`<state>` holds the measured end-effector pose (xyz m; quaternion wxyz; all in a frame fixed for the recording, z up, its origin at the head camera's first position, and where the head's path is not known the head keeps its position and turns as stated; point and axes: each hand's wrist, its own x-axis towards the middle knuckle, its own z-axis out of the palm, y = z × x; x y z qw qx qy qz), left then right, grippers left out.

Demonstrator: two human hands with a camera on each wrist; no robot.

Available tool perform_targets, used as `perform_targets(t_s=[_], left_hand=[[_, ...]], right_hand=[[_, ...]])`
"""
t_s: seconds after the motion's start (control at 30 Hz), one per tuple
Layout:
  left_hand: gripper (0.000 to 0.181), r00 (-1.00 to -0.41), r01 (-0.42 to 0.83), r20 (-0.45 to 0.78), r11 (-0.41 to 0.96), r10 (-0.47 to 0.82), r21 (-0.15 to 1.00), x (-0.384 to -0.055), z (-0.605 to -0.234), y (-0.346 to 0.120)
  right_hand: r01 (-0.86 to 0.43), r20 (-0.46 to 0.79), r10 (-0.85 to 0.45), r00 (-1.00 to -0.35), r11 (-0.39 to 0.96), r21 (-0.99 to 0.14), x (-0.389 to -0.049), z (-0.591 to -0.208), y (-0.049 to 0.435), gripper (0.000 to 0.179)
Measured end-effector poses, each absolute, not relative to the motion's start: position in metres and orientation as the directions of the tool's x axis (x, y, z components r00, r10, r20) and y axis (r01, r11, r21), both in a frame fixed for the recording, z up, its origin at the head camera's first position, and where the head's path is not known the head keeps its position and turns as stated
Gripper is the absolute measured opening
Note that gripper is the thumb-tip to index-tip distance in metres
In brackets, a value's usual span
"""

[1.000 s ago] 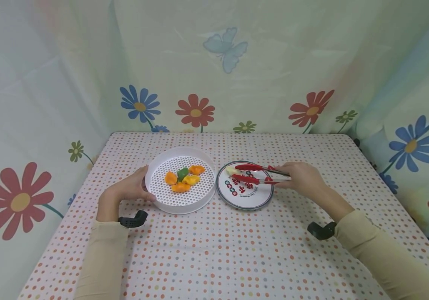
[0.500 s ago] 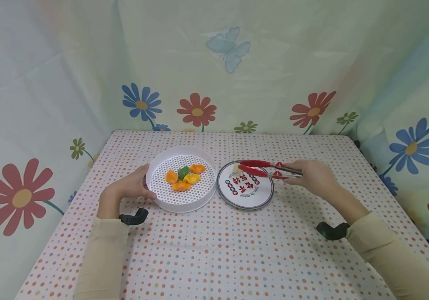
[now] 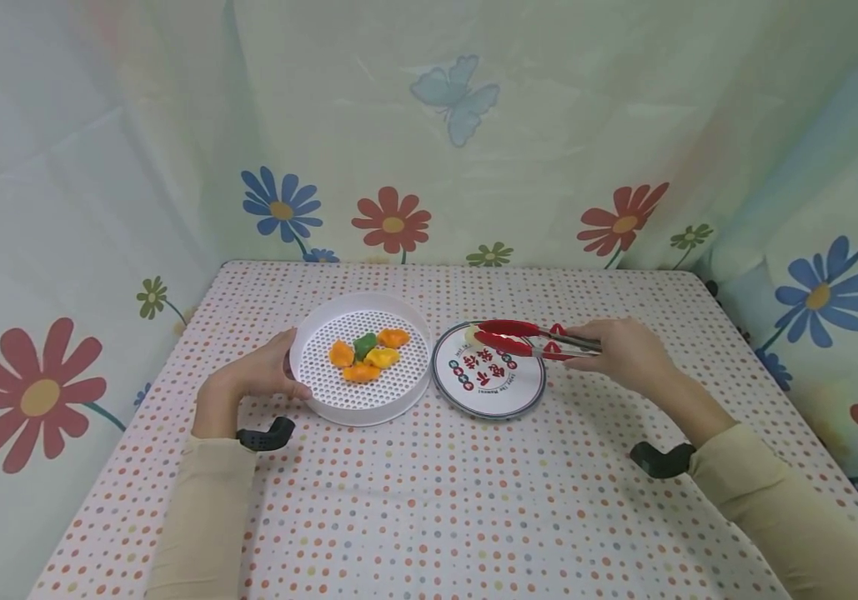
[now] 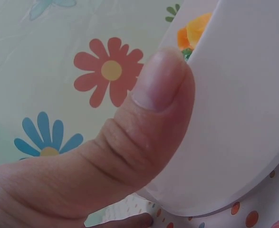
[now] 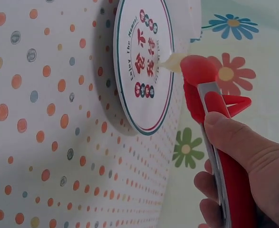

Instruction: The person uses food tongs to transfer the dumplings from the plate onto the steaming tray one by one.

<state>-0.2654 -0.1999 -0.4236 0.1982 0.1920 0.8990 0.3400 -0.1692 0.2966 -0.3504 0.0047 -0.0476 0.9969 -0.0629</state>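
In the head view my left hand (image 3: 259, 371) holds the left side of a round white steamer basket (image 3: 368, 415) with a perforated floor. Its thumb presses the outer wall, as the left wrist view shows; most of the other fingers are hidden. Several small toy dumplings, orange, yellow and green (image 3: 364, 346), lie inside the basket. My right hand (image 3: 627, 354) grips red-tipped tongs (image 3: 541, 340) above a printed plate (image 3: 492, 400). Between the tong tips is a pale yellowish dumpling (image 5: 175, 62), partly covered by them. Whether it touches the plate I cannot tell.
The plate stands just right of the basket, their rims close together. Both are on a table with a dotted cloth (image 3: 413, 508). A flowered curtain (image 3: 308, 108) hangs behind the table and along both sides.
The tongs have moved right over the plate and their tips have drawn closer together, with the pale dumpling shifted along with them. My left hand and the basket stay in place.
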Motion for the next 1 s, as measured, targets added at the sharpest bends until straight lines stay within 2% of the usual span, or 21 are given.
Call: perform_targets(t_s=[0.37, 0.73, 1.0], left_hand=[[0.123, -0.846, 0.225, -0.206, 0.681, 0.491, 0.696, -0.264, -0.423, -0.200], [0.123, -0.851, 0.214, -0.212, 0.687, 0.480, 0.695, -0.263, -0.424, -0.201], [0.122, -0.839, 0.253, -0.179, 0.659, 0.514, 0.709, -0.264, -0.423, -0.200]], right_hand=[[-0.115, -0.043, -0.116, -0.992, 0.993, -0.038, -0.176, -0.361, 0.288, 0.063], [-0.185, 0.056, -0.188, -0.981, 0.981, 0.050, -0.174, -0.365, 0.281, 0.056], [-0.197, 0.084, -0.200, -0.976, 0.979, 0.047, -0.171, -0.363, 0.284, 0.055]])
